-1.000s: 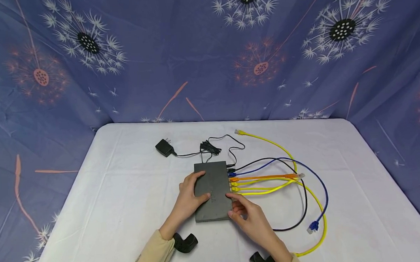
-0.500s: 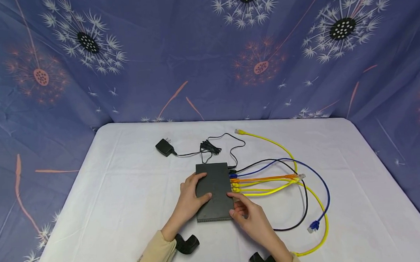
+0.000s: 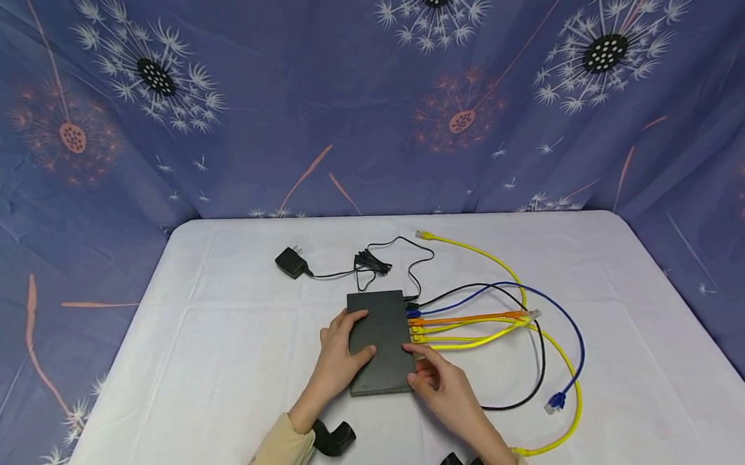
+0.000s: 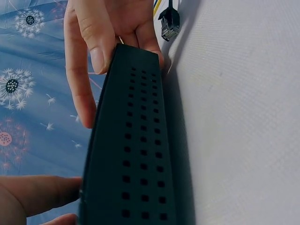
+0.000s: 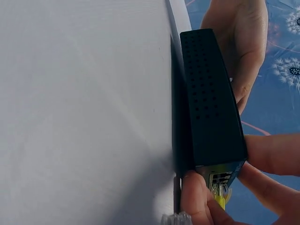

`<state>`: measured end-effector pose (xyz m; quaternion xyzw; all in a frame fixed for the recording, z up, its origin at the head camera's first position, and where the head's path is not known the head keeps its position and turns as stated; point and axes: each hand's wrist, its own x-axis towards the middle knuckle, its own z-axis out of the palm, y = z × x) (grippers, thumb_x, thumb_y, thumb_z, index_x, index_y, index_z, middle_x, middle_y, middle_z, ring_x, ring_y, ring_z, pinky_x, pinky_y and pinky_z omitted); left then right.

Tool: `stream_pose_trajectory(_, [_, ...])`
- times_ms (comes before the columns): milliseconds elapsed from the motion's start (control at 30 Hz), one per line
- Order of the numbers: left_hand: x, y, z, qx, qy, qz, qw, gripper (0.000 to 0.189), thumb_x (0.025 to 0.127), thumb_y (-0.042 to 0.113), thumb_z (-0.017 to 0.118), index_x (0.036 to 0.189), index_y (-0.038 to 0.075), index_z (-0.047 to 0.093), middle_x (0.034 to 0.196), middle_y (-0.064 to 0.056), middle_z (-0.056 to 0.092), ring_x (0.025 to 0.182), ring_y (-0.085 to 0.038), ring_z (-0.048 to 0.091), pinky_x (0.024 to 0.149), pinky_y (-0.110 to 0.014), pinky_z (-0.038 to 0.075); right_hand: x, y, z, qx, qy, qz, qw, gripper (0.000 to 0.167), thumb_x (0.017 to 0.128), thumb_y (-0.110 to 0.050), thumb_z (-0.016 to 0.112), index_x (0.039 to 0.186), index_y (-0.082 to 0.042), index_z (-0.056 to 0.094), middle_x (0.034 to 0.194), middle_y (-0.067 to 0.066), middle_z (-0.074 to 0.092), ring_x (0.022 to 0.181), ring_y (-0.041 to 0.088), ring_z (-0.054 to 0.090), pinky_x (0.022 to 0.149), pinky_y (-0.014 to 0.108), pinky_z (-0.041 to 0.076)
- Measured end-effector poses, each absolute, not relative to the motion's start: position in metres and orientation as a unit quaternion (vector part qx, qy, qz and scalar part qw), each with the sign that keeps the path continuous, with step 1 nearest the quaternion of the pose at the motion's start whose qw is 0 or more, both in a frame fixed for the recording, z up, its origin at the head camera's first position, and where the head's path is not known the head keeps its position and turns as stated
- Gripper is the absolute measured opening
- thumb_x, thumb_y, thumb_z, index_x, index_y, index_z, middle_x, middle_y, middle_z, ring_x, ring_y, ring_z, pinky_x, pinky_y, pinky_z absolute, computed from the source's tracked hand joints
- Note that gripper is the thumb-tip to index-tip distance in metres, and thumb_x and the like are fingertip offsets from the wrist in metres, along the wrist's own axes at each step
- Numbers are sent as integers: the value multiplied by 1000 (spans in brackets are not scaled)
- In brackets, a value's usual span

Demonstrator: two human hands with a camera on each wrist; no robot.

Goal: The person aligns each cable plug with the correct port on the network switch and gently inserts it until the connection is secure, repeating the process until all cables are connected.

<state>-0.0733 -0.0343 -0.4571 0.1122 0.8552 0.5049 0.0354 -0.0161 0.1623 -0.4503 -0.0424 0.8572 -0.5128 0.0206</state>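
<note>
A flat black network switch point(image 3: 383, 323) lies on the white cloth in the head view, ports facing right. My left hand point(image 3: 338, 361) grips its left side, thumb and index finger over the top. At the near right corner my right hand point(image 3: 440, 383) holds the switch, index fingertip on top and thumb at the edge. Yellow network cables point(image 3: 473, 338), an orange cable point(image 3: 465, 318), a blue cable point(image 3: 576, 327) and a black cable point(image 3: 537, 364) run from the ports. A yellow plug point(image 5: 219, 199) shows by the ports in the right wrist view, partly hidden by fingers.
Behind the switch lie a black power adapter point(image 3: 292, 263) and its bundled cord point(image 3: 372, 262). The blue cable's loose plug point(image 3: 555, 402) rests at the right. A black plug point(image 4: 169, 26) lies beyond the right hand. A patterned curtain point(image 3: 315, 95) hangs behind the table.
The switch has shifted slightly right and towards me, the left hand moving along with it. The plugged-in cables have shifted a little too. The right hand has kept nearly the same place.
</note>
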Motion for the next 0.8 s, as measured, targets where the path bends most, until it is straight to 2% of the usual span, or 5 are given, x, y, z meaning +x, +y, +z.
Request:
stream_pose_trajectory(200, [-71, -33, -456, 120, 854, 505, 29, 54, 83, 8, 67, 134, 3, 50, 143, -33, 29, 113, -43, 33, 86, -57, 36, -14, 160, -450, -54, 869, -491, 0, 45, 82, 6, 68, 123, -9, 62, 94, 3, 57, 80, 11, 58, 69, 25, 50])
stream_pose_trajectory(467, [-69, -33, -455, 121, 855, 504, 30, 54, 81, 7, 68, 132, 3, 52, 143, -34, 26, 116, -44, 30, 86, -59, 35, -15, 162, -449, -64, 875, -480, 16, 43, 81, 6, 69, 121, -8, 63, 88, 0, 57, 76, 9, 57, 68, 25, 50])
stream_pose_trajectory(800, [-69, -35, -451, 116, 846, 519, 44, 50, 87, 12, 62, 134, 4, 49, 143, -34, 22, 125, -47, 23, 89, -63, 33, -19, 168, -441, -76, 884, -460, 27, 35, 86, 1, 66, 119, -9, 64, 82, -4, 58, 71, 7, 56, 64, 24, 49])
